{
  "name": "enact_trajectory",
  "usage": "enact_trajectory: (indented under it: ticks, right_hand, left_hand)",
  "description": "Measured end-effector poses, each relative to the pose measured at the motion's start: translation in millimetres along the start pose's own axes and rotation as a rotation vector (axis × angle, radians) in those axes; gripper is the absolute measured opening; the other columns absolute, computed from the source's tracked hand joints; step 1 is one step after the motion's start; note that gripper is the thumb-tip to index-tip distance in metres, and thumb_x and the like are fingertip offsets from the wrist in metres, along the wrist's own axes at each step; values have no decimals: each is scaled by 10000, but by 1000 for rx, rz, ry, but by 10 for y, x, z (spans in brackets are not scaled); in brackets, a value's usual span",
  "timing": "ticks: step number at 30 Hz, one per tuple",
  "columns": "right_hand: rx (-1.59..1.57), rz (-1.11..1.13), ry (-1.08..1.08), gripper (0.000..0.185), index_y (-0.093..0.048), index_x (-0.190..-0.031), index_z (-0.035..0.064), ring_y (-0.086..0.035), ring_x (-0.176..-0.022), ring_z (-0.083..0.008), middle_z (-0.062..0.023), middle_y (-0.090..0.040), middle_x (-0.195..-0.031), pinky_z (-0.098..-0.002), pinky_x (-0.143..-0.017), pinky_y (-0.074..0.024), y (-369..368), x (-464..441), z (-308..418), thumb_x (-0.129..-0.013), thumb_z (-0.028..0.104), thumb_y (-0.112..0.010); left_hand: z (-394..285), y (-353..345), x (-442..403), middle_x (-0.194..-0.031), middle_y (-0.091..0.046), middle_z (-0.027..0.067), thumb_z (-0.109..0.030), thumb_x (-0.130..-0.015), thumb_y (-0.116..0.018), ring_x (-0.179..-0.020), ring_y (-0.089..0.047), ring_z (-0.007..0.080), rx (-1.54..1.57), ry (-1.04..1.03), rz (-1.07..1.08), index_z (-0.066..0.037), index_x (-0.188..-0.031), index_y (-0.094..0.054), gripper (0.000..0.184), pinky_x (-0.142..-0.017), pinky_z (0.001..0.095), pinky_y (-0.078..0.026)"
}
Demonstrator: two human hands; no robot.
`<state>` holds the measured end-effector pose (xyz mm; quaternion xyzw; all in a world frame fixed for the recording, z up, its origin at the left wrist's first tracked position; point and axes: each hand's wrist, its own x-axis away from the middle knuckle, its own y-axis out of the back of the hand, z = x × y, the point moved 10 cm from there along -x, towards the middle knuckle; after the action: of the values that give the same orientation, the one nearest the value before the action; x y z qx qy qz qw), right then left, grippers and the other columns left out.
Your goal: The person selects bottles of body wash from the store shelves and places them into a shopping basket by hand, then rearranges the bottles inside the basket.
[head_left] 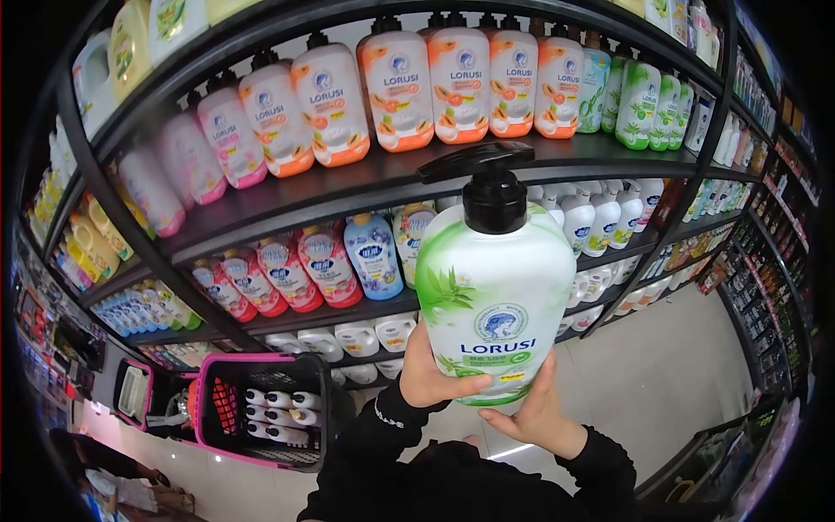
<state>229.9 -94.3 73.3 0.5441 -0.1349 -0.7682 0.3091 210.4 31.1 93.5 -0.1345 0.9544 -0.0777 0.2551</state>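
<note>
A large white and green LORUSI pump bottle (497, 296) with a black pump head is held upright in front of the shelves, its label facing me. My left hand (435, 374) grips its lower left side, the thumb lying across the front. At the lower right, my right hand (537, 411) holds the bottle near its base, fingers against the side and bottom. Behind the bottle, orange and white LORUSI bottles (396, 87) stand on the upper shelf (348, 178). Smaller green bottles (639, 104) stand at that shelf's right end.
A black basket with a pink rim (204, 400) holding several bottles is at the lower left. Red bottles (278, 274) and a blue bottle (372, 257) line the middle shelf. A black shelf post (130, 217) rises at left. Partly visible people (130, 487) are at the bottom left.
</note>
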Motion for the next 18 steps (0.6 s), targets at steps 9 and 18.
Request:
enact_trajectory:
  ticks: [9, 18]
  right_hand:
    - [1, 78, -104, 1092, 59, -1346, 64, -222, -1195, -488, -321, -146, -1308, -541, -929, -270, -138, 463, 716, -625, 264, -737]
    - [-275, 8, -152, 960, -76, -1314, -36, -341, -1180, -346, -241, -281, -1288, -428, -944, -302, -404, 1059, 1343, -680, 345, -688]
  left_hand:
    - [-123, -26, 847, -1107, -499, 109, -81, -575, -743, -1009, -483, 171, 106, 30, 37, 33, -1184, -363, 726, -867, 307, -386]
    - [-510, 233, 1910, -1092, -501, 92, -150, -553, -776, -1001, -484, 172, 62, 91, 44, 12, -1172, -395, 745, -864, 309, -381]
